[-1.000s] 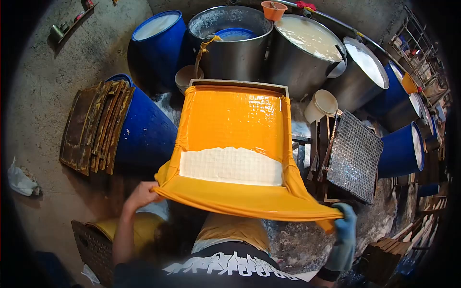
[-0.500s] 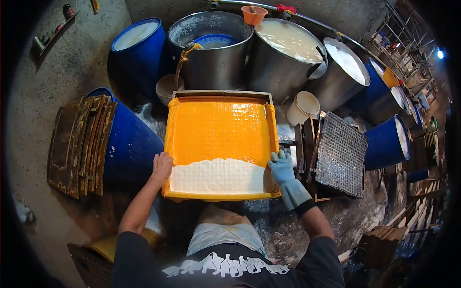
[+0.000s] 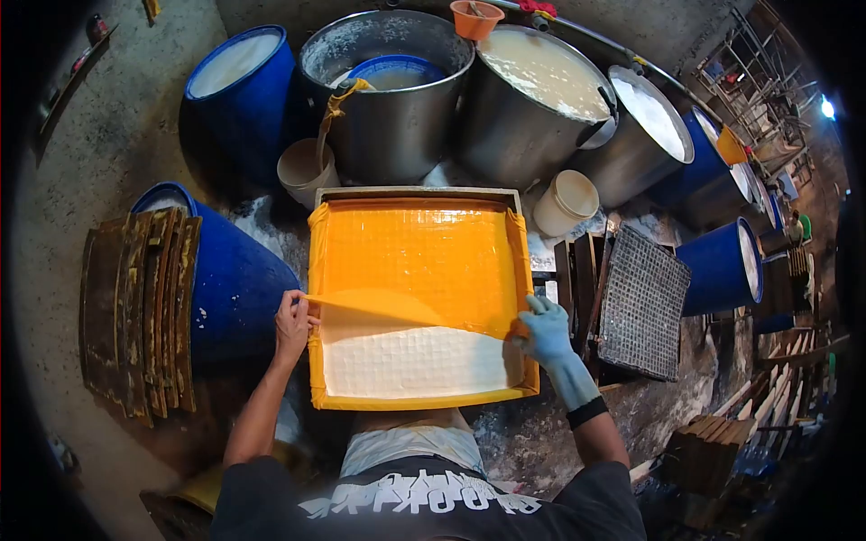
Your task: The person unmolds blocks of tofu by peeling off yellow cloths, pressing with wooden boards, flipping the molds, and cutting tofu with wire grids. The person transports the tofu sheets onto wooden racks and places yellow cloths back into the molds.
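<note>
Crosswise beyond the white slab [image 3: 415, 362], yellow cloth [image 3: 388, 309] stretches from my pinching left hand [image 3: 290, 330] toward my gloved right hand [image 3: 548, 332], whose grip I can't quite make out.

The cloth [image 3: 410, 248] is bright orange-yellow with a faint grid, the layer [image 3: 419, 365] creamy white with small squares, the gloved right hand [image 3: 547, 335] pale blue, the barrels [image 3: 236, 279] deep blue, the shirt [image 3: 424, 505] black with white lettering.
</note>
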Demonstrator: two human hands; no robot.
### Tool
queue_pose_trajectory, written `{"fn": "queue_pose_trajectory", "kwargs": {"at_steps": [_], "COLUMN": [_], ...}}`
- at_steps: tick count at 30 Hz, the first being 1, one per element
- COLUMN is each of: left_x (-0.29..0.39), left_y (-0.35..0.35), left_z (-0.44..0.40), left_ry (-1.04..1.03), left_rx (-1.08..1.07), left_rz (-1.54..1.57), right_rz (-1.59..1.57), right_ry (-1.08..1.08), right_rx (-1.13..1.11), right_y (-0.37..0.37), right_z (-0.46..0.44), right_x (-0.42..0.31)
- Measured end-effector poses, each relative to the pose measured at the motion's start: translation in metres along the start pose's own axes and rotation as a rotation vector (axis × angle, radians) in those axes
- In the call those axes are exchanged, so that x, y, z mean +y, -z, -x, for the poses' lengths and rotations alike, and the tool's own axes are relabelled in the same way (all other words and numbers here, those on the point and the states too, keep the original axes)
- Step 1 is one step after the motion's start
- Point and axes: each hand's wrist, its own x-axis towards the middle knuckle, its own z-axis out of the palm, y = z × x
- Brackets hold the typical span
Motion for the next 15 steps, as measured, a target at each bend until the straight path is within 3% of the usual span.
{"fn": "queue_pose_trajectory", "kwargs": {"at_steps": [1,3,5,7,8,9,11,13,15], "left_x": [0.003,0.007,0.014,0.021,0.022,0.024,0.023,0.035,0.076], "left_y": [-0.002,0.000,0.003,0.007,0.010,0.013,0.018,0.027,0.040], "left_z": [-0.003,-0.015,-0.023,-0.030,-0.033,-0.038,-0.054,-0.083,-0.135], "left_ry": [-0.014,-0.019,-0.112,-0.093,-0.128,-0.167,-0.190,-0.228,-0.469], "left_rx": [0.049,0.042,0.142,0.146,0.146,0.147,0.184,0.222,0.359], "left_rz": [0.053,0.056,0.102,0.169,0.155,0.141,0.170,0.204,0.089], "right_rz": [0.001,0.301,0.328,-0.083,-0.130,-0.132,-0.543,-0.994,-0.557], "right_ry": [-0.013,0.182,0.173,-0.089,-0.117,-0.116,-0.436,-0.492,-0.320], "right_rx": [-0.001,0.039,0.052,0.060,0.223,0.228,0.529,0.586,0.649], "right_y": [-0.015,-0.043,-0.045,-0.040,-0.037,-0.042,-0.060,-0.044,0.049], "right_z": [0.004,0.007,0.001,-0.010,-0.013,-0.015,-0.021,-0.057,-0.119], "right_x": [0.007,0.015,0.020,0.021,0.021,0.024,0.050,0.101,0.114]}}
